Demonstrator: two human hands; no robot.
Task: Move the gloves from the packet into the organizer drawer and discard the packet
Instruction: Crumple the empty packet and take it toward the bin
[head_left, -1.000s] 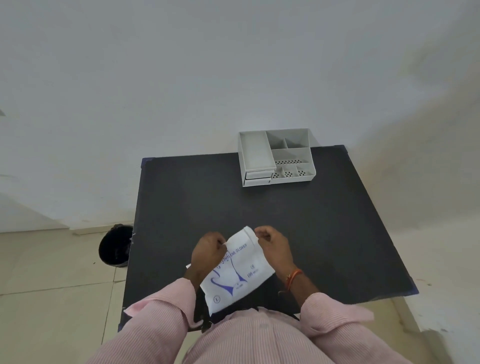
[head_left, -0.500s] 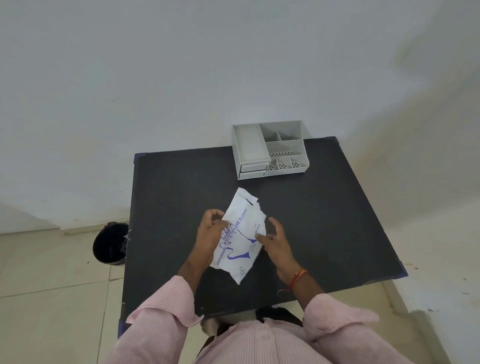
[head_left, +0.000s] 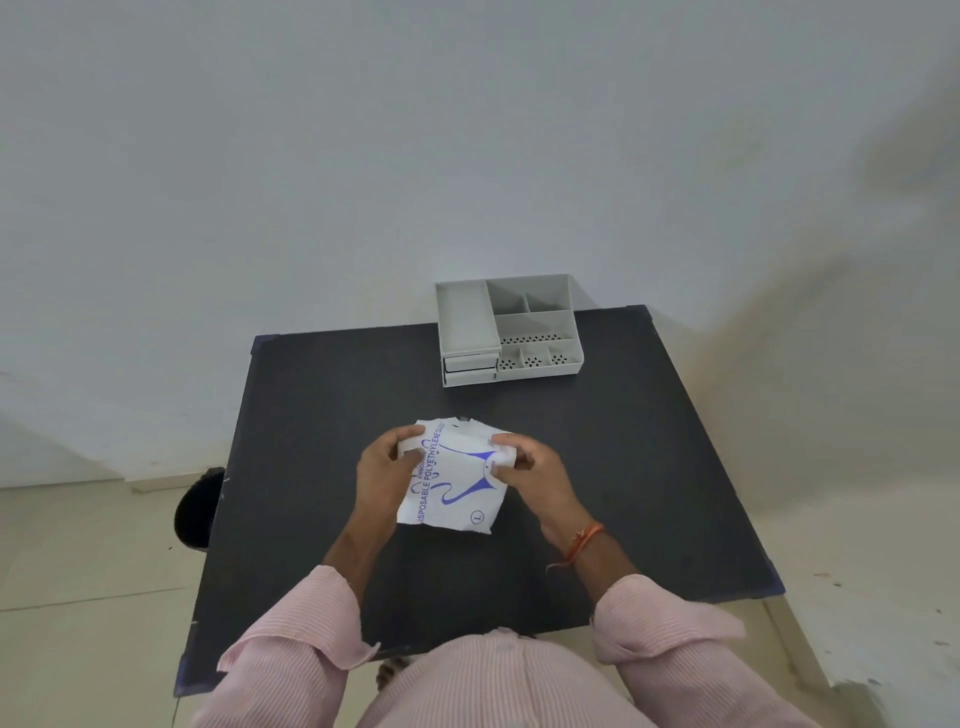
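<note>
A white glove packet (head_left: 457, 483) with blue print hangs over the middle of the black table (head_left: 322, 415). My left hand (head_left: 387, 470) pinches its upper left corner and my right hand (head_left: 530, 475) pinches its upper right corner. The packet's top edge looks torn and crumpled. No gloves show outside it. The grey organizer (head_left: 506, 330) stands at the table's far edge, with two shut drawers (head_left: 470, 368) stacked at its front left.
A black bin (head_left: 195, 512) stands on the tiled floor just left of the table. A white wall rises behind the organizer. The table's right corner ends near a pale ledge.
The packet has turned from slanted to nearly square to me. My right hand has gone from the packet's lower side to its upper right corner. Both hands now hold the top.
</note>
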